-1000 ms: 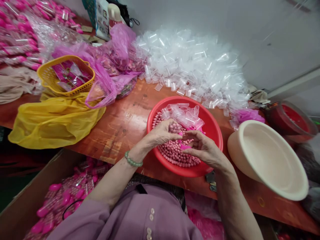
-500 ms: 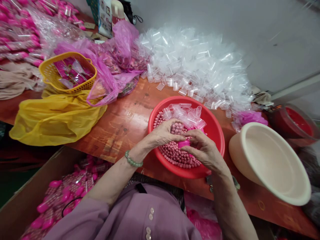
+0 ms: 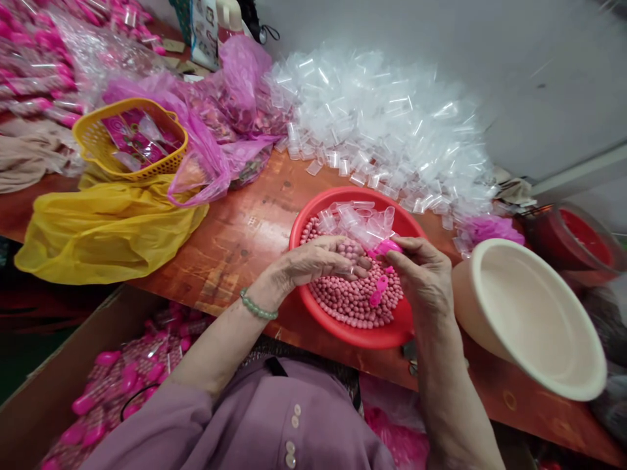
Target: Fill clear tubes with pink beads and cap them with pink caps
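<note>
At frame centre, red basin of pink beads on worktop | left hand pinches a clear tube | right hand grips a pink cap | hands just apart | cream bowl at right.

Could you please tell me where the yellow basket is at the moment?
In the head view, the yellow basket sits at the upper left of the table, on the yellow plastic bag, beside the pink bag.
</note>
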A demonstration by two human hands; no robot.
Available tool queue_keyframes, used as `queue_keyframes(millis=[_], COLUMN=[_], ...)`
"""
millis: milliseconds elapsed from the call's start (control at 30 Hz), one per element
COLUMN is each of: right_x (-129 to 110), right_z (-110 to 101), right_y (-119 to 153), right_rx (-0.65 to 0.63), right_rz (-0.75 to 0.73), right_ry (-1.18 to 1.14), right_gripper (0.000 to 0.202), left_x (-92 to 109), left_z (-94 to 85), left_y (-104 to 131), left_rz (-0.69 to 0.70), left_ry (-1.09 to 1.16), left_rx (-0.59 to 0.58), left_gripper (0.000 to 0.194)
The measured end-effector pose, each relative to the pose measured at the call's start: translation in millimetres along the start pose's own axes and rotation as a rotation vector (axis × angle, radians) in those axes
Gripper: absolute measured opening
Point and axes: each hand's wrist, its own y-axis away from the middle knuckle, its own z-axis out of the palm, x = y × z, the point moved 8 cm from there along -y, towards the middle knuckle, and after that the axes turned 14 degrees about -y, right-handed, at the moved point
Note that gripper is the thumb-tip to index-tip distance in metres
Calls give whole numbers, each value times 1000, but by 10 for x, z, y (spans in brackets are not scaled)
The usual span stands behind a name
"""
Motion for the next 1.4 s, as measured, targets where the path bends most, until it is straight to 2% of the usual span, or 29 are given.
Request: queue_keyframes(millis=[200,467,600,733,833,967,1100,1267,1400], right_x=[-37,-2,11,-104,-155,-115,-71,-5,73], right_z=[215,439,434,309,140,22,161,446,453], right_y=[-162,-168,-152,-132,-129,-143,-130,-93,-110], right_rx=[-57,-163,-202,-236,-193,-99,-6,-17,-17], right_rz=[-22,31,61,-18,-56,-43,-43,-27,-37], right_ry=[73,63,73,164,210,183,45,10,7], right_gripper=[29,29,27,25,24,26,22,19,23], left_x=[-15,-29,-50,-65,-60,-57,-56,-43,-53], left_z=[34,49,33,9,-27,-35,-44,-39,-44], left_y=[34,41,25,16,18,3,-28,-31,-26], left_rz=[10,-25,-24,-17,-24,-21,5,35,28], left_ry=[-41,-71,-91,-133,-134,-63,-35,-39,-97], left_rx=[-46,-78,-65,-32,23,24,30,50,50], left_gripper=[32,36,35,29,24,31,36,40,38])
